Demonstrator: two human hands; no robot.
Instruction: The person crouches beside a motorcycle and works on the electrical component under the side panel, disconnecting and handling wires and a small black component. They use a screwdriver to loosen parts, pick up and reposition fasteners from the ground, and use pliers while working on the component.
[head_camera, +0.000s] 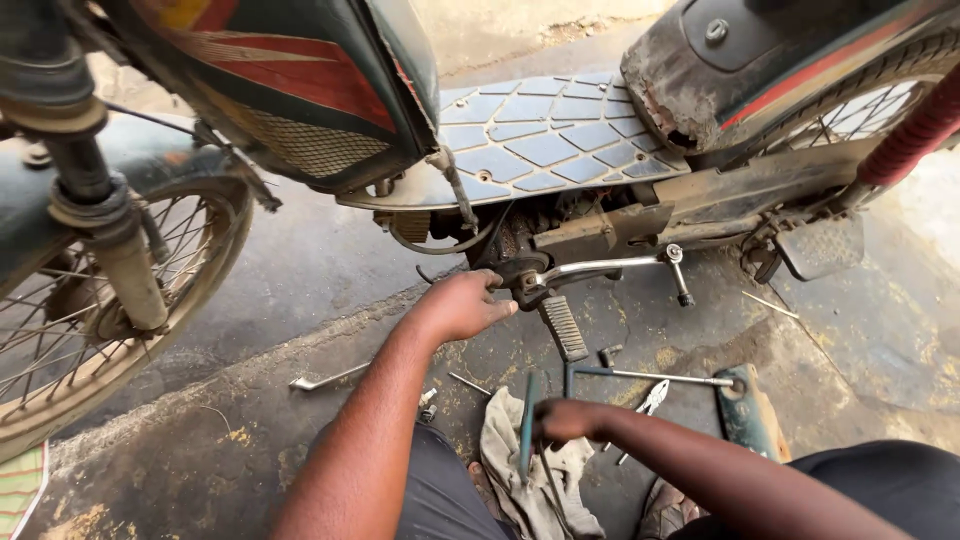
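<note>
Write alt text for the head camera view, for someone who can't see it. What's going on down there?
A person crouched beside a moped reaches the left hand to the pedal crank under its footboard, while the right hand grips a dark green-handled tool over a dirty rag. Pliers, a long T-handled wrench and a spanner lie on the stained concrete ground.

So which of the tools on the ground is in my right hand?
The teal-handled tool over the rag; the right hand grips it, the others lie loose.
</note>
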